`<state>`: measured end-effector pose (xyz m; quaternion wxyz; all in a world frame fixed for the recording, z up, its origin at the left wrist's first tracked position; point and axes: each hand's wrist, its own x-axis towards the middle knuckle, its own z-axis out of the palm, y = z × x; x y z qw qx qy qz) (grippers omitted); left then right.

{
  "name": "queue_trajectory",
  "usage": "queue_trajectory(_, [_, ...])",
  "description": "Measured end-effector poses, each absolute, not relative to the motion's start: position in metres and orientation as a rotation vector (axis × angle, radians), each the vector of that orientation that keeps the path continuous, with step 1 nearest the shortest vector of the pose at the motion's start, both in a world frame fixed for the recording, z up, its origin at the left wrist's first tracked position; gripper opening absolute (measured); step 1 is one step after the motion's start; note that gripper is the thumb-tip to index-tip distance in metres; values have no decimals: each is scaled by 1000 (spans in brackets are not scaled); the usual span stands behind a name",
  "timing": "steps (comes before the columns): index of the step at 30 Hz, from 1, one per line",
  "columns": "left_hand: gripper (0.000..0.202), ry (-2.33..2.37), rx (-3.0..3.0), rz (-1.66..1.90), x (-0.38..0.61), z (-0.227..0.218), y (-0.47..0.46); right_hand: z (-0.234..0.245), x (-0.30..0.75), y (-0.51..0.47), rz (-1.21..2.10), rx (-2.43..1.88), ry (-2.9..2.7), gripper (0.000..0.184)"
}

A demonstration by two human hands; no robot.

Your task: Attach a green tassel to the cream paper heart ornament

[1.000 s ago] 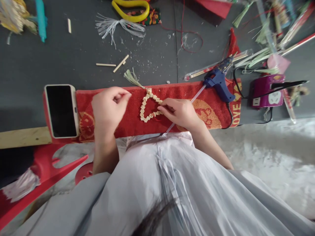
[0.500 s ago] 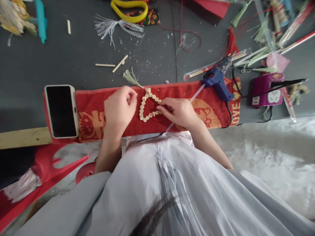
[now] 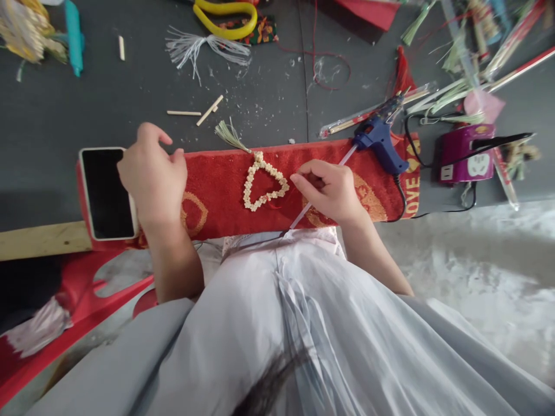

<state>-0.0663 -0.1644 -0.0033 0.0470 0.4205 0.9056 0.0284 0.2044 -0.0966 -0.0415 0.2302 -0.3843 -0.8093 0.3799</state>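
A heart-shaped loop of cream beads (image 3: 265,185) with a green tassel (image 3: 228,134) at its top lies on a red towel (image 3: 219,190). My right hand (image 3: 330,189) rests just right of the heart, with thumb and fingers pinched together; what they hold is hidden. A clear glue stick (image 3: 301,215) runs under that hand. My left hand (image 3: 152,176) hovers over the towel's left end beside a phone (image 3: 106,193), fingers loosely curled and apart, holding nothing.
A blue glue gun (image 3: 380,144) lies on the towel's right end, beside a purple box (image 3: 467,153) with black cords. Yellow scissors (image 3: 225,14), a white thread bundle (image 3: 203,49), small wooden sticks (image 3: 197,112) and tassels are scattered on the grey mat. A wooden plank (image 3: 43,240) lies at left.
My left hand has pulled away from the bead heart and moved left to the phone, its fingers opening. My right hand has shifted slightly right, off the heart's edge.
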Motion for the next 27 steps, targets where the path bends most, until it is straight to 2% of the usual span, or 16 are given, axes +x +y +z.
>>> queue_trajectory(2, [32,2770,1282,111,-67,-5,-166,-39,208,-96,1006,-1078,-2231,29])
queue_trajectory(6, [20,2794,1266,167,-66,-6,-170,-40,214,-98,968,-1067,-2272,27])
queue_trajectory(8, [34,2781,1271,204,-63,-4,-173,-42,214,-100,969,-1019,-2322,22])
queue_trajectory(10, [38,2723,1310,241,-59,-2,-176,-43,210,-102,979,-976,-2394,21])
queue_trajectory(20, [11,2405,1628,463,-31,-8,-196,-22,172,-99,1076,-1190,-2745,19])
queue_trajectory(27, [17,2199,1737,426,-16,-13,-206,-22,164,-94,951,-1129,-2856,16])
